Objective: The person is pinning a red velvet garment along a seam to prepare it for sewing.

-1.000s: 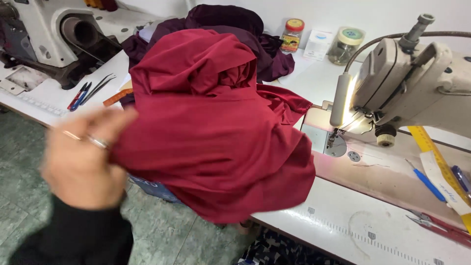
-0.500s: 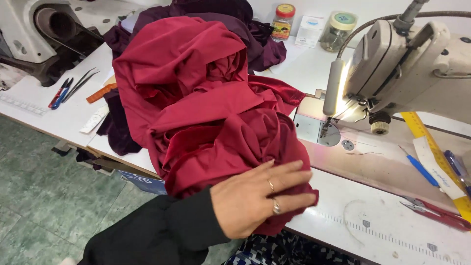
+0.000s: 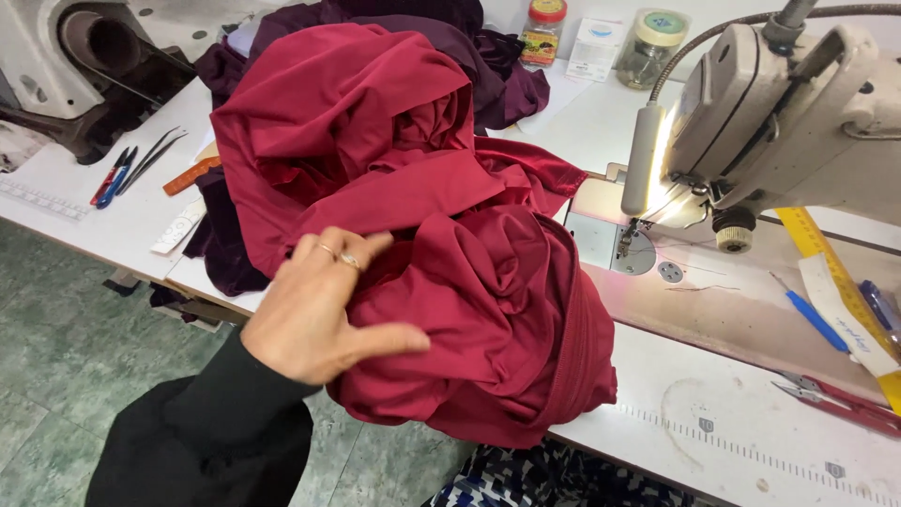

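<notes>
Just one hand (image 3: 314,305) — one red cloth (image 3: 450,272)

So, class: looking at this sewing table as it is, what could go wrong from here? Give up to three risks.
1. The red fabric bulges over the table edge; it could slide to the floor, since only the left hand rests on it.
2. Its folds lie close to the sewing machine's needle area; a loose fold might catch there.
3. The purple cloth lies partly beneath the heap and could be dragged along with it.
</notes>
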